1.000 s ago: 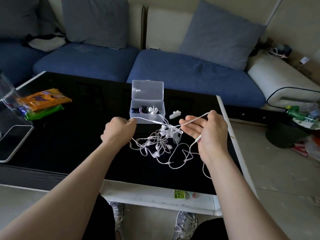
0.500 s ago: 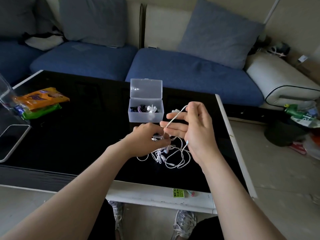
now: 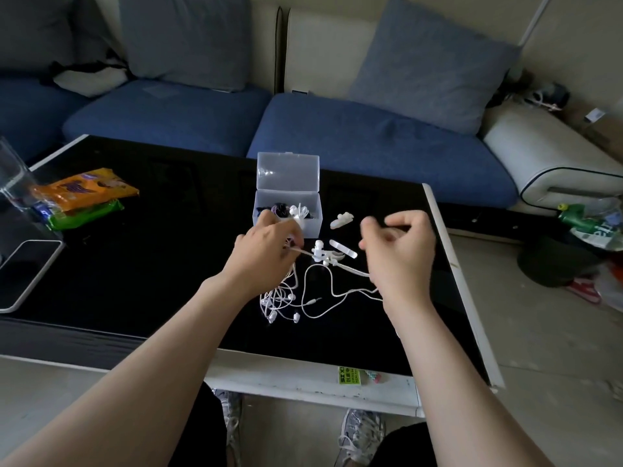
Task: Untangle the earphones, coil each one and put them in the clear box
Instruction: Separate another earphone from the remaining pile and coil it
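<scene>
Hands have parted. Left hand (image 3: 266,252) pinches the earphones (image 3: 352,270) cord; right hand (image 3: 401,257) curls round it. Tangle lies mid-frame on table (image 3: 151,264), below open box (image 3: 312,230).

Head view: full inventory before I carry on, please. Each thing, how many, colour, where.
tangled white wired earphones: one bundle, white, table centre, between the hands
clear plastic box: one, lid open, behind bundle, coiled earphones inside
small white plastic pieces: at least two, right of box
snack packets: two, orange over green, table left
white-framed dark screen: one, table's left edge
glossy black table: one, white rim
blue sofa: one, behind table
left hand: pinches a cable
right hand: fingers curled on a cable
</scene>
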